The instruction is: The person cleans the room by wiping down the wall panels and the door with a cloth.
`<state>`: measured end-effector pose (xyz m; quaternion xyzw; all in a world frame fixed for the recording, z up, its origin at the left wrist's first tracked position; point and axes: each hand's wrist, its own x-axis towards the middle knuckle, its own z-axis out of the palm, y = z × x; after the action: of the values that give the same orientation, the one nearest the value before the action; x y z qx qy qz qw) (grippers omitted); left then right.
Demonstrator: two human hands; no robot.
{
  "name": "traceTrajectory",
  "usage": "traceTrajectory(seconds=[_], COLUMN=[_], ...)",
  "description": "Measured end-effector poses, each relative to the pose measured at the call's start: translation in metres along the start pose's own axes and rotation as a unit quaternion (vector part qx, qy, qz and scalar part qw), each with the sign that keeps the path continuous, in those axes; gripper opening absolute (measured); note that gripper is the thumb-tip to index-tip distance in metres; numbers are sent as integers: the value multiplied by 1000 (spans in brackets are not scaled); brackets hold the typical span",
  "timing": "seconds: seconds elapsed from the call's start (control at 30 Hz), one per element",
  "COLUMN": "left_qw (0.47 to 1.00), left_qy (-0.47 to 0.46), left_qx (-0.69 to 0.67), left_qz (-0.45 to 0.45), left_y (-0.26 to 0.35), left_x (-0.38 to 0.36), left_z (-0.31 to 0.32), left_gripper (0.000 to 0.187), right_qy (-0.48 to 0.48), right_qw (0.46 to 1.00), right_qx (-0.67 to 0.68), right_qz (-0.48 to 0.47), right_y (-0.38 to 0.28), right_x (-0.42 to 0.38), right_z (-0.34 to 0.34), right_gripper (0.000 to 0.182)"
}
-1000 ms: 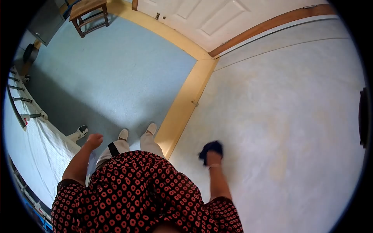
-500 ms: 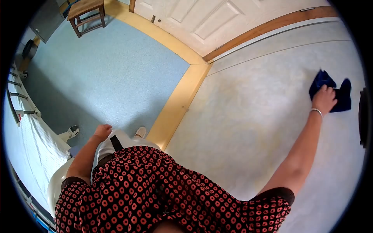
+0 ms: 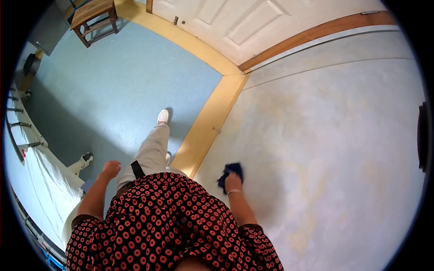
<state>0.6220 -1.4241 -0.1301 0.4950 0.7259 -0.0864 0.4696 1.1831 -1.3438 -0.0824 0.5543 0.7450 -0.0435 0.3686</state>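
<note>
A dark blue cloth (image 3: 231, 171) is bunched in my right hand (image 3: 233, 182), against the pale mottled wall (image 3: 343, 135). The wrist wears a light bangle, and the hand is low and close to my body, right of the yellow skirting. My left hand (image 3: 111, 168) hangs over the blue floor at my left side, its fingers curled. It touches no object that I can make out, and the inside of the fingers is hidden.
A wooden stool (image 3: 93, 18) stands at the upper left, near a grey cabinet (image 3: 50, 26). A white door (image 3: 226, 20) is at the top. At the left are a bed with white sheet (image 3: 47, 180) and rails, and a wheeled leg (image 3: 86, 159).
My right hand and the blue cloth have moved from the far right of the wall to near my body. One foot has stepped forward. My left hand has shifted slightly left and down.
</note>
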Motion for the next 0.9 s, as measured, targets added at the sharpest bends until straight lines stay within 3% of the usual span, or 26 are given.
traceTrajectory(seconds=[0.07, 0.13, 0.2, 0.23, 0.27, 0.3, 0.33, 0.37, 0.43, 0.5, 0.6, 0.67, 0.87, 0.9], left_qw=[1000, 999, 996, 994, 992, 993, 991, 986, 982, 980, 980, 981, 995, 995], left_qy=[-10, -21, -8, 7, 23, 34, 50, 78, 85, 84, 98, 126, 40, 42], left_qx=[-16, -34, 28, 38, 46, 7, -28, -31, -86, -107, -117, -46, 36, 39], left_qz=[-1, -4, 85, 98, 111, 113, 123, 143, 147, 143, 125, 139, 83, 87], left_y=[14, 26, 40, 52, 68, 86, 96, 108, 131, 143, 141, 120, 77, 79], left_x=[18, 39, 74, 88, 101, 109, 121, 130, 144, 155, 172, 186, 183, 181], left_z=[-10, -20, -37, -51, -65, -85, -99, -114, -144, -166, -180, -175, -140, -137], left_gripper=[30, 30, 29, 29, 29, 29, 29, 28, 29, 30, 30, 29, 30, 30], right_qy=[-3, 0, -50, 15, 36, 71, 107, 125, 234, 233, 359, 425, 340, 361], right_qw=[993, 993, 996, 999, 995, 982, 977, 966, 952, 929, 834, 771, 781, 785], right_qx=[24, 40, 28, -6, -91, -173, -179, -205, -117, -166, -251, -291, -385, -394], right_qz=[-115, -112, -62, -27, -32, 42, 36, 95, 160, 234, 336, 375, 355, 314], right_y=[-9, 2, 23, 48, 74, 105, 149, 181, 272, 344, 409, 426, 397, 409], right_x=[-22, -14, 9, 32, 52, 79, 103, 119, 139, 135, 96, 75, 110, 127], right_z=[12, 11, -17, -11, -66, -88, -111, -167, -236, -332, -467, -518, -505, -482], right_gripper=[19, 18, 20, 18, 13, 10, 10, 11, 17, 25, 24, 24, 25, 25])
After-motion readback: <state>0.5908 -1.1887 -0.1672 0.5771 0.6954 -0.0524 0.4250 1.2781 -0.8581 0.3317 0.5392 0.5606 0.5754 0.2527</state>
